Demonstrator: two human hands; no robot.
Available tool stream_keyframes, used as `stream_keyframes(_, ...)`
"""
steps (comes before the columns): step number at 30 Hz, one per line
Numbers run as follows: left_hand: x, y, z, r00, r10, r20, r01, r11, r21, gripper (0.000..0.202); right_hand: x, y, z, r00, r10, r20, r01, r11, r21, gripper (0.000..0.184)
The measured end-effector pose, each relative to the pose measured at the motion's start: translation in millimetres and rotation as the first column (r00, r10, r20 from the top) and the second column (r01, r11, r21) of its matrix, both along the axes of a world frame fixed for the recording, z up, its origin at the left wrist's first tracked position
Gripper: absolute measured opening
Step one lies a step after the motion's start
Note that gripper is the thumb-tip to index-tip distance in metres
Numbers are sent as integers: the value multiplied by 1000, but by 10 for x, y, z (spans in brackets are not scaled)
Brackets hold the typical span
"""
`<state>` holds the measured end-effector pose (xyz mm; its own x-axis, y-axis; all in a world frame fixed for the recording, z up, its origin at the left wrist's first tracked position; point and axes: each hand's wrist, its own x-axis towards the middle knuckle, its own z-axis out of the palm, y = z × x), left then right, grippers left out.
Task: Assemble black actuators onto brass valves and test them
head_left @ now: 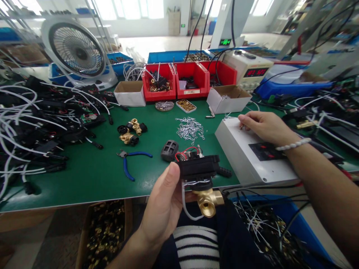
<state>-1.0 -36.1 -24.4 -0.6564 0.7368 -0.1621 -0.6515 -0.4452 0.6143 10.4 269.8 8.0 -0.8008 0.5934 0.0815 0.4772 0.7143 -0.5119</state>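
Note:
My left hand [165, 198] is closed around a brass valve with a black housing [199, 168], held up just off the table's front edge. Its brass body [208, 203] points down and right, while red wires [183, 152] show at the housing's top. A thin pale tube [185, 205] loops below the housing. My right hand [259, 125] rests at the far end of a light grey box [238, 153], fingers pinched at a small metal piece on its top, mostly hidden. Behind the valve lies a dark grey cap [169, 150] with square recesses.
Blue-handled cutters [131, 160] and brass fittings [131, 130] lie left on the green table [92, 179]. A heap of wire clips [190, 129] is in the middle. Red bins [190, 80] line the back; cabled parts [36, 127] crowd the left. A blue crate [297, 213] stands below right.

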Motion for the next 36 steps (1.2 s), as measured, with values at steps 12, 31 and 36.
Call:
stream_keyframes(12,75,-27,65,978,115,-171,-129,989,-67,42,10,111,-80,997,-7,-73,6,1000,-10,58)
stream_keyframes(31,33,-72,130,1000,5,4,-5,999,-40,45,4,91,-74,993,76,-85,-77,997,-15,44)
stream_keyframes(36,33,-72,138,1000,-20,18,21,998,-55,46,11,84,-63,993,83,-84,-84,996,-4,51)
